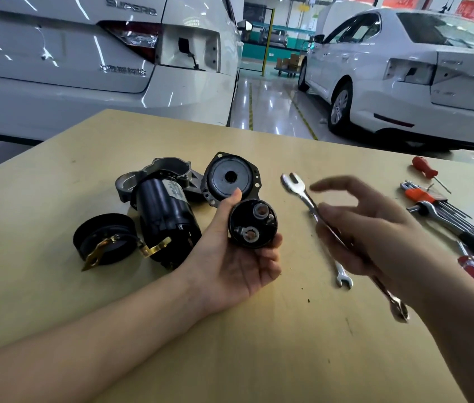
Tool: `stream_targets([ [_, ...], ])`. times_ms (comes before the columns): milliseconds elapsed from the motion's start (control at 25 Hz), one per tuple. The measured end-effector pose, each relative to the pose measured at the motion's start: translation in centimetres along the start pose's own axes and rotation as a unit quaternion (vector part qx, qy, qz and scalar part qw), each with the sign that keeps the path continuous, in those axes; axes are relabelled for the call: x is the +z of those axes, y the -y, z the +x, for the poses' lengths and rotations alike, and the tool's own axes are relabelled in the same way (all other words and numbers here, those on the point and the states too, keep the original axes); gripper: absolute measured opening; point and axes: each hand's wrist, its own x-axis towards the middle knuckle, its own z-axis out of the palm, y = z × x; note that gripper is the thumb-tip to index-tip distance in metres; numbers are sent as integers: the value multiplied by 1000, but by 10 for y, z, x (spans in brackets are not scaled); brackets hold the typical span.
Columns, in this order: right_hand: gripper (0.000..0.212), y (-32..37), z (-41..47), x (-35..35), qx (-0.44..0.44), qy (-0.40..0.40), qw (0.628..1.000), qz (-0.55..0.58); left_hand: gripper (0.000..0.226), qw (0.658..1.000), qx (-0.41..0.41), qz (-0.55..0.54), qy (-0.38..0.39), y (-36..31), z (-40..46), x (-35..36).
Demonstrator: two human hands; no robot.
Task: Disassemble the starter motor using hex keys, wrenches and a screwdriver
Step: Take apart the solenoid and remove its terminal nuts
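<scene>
A: What might slip?

B: The solenoid [252, 223]. The left hand [237, 257] only cradles it with curled fingers and thumb, just right of the motor body [166, 219]; wrench torque could twist it loose.

A: The other hand?

B: The right hand [366, 228] grips a combination wrench [311, 205], forefinger lifted, right of the solenoid.

A: Unclear?

B: Motion blur; the terminal nuts are hard to make out.
</scene>
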Motion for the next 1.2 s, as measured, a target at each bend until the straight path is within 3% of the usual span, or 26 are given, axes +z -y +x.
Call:
stream_targets([
  [80,29,-1,5,-1,15,-10,988,154,59,1000,3,8,2,1,0,0],
  [160,37,-1,9,-1,40,5,949,312,57,1000,5,14,4,1,0,1],
  [280,46,-4,12,1,35,28,907,419,56,1000,5,11,5,1,0,2],
  [360,43,-6,12,4,6,16,914,405,56,1000,6,11,2,1,-1,2],
  [520,19,-9,9,11,-70,-29,959,271,55,1000,10,17,-6,1,0,3],
  [600,20,-12,9,15,-105,-64,964,236,55,1000,13,21,-6,1,0,3],
  [720,26,-19,13,23,-81,-96,958,258,54,1000,16,21,-2,1,1,2],
  [1200,19,-26,11,36,-44,-84,955,281,54,999,27,21,4,2,2,-1],
])
